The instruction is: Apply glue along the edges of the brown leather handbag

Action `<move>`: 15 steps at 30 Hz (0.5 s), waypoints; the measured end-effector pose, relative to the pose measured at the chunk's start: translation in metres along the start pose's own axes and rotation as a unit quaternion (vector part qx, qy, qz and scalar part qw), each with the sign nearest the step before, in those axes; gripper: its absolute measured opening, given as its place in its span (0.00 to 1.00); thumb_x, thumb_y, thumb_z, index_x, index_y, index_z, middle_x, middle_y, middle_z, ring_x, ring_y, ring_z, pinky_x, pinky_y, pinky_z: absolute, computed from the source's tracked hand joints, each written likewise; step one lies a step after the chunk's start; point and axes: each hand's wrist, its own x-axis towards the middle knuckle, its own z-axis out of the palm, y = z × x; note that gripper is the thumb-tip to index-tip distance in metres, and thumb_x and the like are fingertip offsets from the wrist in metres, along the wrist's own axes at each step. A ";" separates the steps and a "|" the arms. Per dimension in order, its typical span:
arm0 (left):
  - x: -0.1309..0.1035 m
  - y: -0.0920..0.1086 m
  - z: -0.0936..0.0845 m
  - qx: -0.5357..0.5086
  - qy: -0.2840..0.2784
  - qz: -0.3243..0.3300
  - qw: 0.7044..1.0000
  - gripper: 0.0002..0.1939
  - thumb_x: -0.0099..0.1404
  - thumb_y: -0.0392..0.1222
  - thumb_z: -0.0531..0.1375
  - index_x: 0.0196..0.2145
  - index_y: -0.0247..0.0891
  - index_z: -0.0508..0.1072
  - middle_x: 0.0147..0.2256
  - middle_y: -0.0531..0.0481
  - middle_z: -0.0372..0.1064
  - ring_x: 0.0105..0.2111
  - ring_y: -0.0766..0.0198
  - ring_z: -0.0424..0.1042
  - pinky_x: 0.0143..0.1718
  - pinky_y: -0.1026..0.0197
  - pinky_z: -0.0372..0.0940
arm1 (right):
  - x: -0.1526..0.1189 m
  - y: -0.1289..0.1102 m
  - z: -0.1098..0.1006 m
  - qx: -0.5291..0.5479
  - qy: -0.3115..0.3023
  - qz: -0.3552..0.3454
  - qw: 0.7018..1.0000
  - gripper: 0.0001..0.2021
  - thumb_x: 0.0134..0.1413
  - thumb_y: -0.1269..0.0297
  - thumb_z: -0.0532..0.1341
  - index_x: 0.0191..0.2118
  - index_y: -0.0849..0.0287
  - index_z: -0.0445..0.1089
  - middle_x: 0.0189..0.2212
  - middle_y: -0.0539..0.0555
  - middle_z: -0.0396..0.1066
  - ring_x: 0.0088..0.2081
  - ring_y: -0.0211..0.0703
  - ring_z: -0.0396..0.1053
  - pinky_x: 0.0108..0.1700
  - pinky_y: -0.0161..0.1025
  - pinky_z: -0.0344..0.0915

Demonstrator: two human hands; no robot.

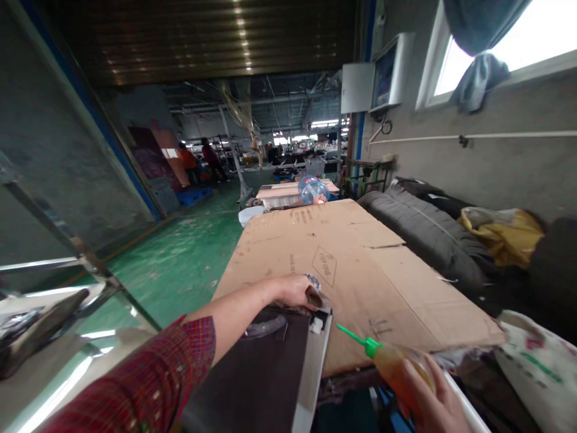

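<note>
My right hand (435,394) is wrapped round a squeeze bottle (390,364) of amber liquid. Its thin green nozzle points left, toward the corner of a dark brown panel (265,373). A pale strip (313,373) runs along the panel's right edge. At the far corner, my left hand (297,291) has its fingers closed on a brown flap of material (319,299); the fingertips are partly hidden. Small black and white bits lie by that corner, just below the fingers. Beside my left wrist, a clear curved plastic piece (265,326) rests on the panel.
A cardboard-covered table (360,276) stretches ahead, with a large blue water bottle (311,189) beyond it. Dark fabric rolls (419,228) and a white sack (536,361) lie on the right. Metal framing (85,255) stands left. People (211,159) stand in the background.
</note>
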 end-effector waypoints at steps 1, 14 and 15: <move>0.000 -0.001 0.001 -0.012 -0.002 0.001 1.000 0.05 0.63 0.38 0.70 0.38 0.39 0.85 0.34 0.56 0.81 0.35 0.66 0.74 0.34 0.70 0.62 | 0.003 -0.001 0.000 -0.029 -0.003 -0.003 1.000 0.30 0.54 0.34 0.68 0.46 0.58 0.75 0.29 0.52 0.75 0.26 0.47 0.70 0.25 0.38 0.66; 0.000 -0.003 0.008 -0.089 -0.007 0.006 0.996 0.11 0.58 0.44 0.73 0.39 0.38 0.85 0.35 0.52 0.81 0.36 0.63 0.76 0.35 0.66 0.67 | 0.047 -0.023 0.014 -0.198 -0.098 -0.260 0.940 0.14 0.67 0.48 0.63 0.46 0.52 0.74 0.42 0.52 0.74 0.44 0.49 0.73 0.46 0.41 0.67; 0.000 -0.003 0.009 -0.095 -0.007 0.005 0.995 0.11 0.58 0.43 0.73 0.39 0.37 0.85 0.35 0.52 0.81 0.36 0.62 0.76 0.35 0.66 0.67 | 0.048 -0.024 0.012 -0.197 -0.113 -0.261 0.938 0.13 0.68 0.48 0.62 0.47 0.52 0.74 0.43 0.51 0.74 0.44 0.49 0.73 0.46 0.41 0.67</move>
